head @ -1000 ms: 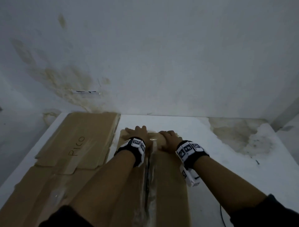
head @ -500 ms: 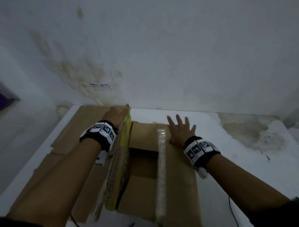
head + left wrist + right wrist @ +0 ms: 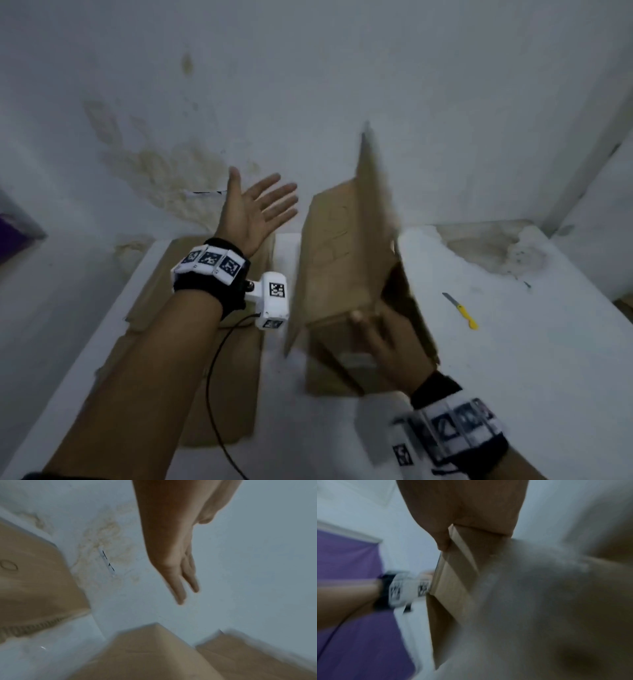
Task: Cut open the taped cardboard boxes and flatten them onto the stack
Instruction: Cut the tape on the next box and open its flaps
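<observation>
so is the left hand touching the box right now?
Apart. The head view shows the left hand raised, fingers spread, with wall visible between it and the box. The left wrist view also shows its fingers against bare wall.

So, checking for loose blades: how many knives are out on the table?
1. A yellow-handled knife lies on the white table, right of the raised cardboard box. The box may hide others.
</observation>
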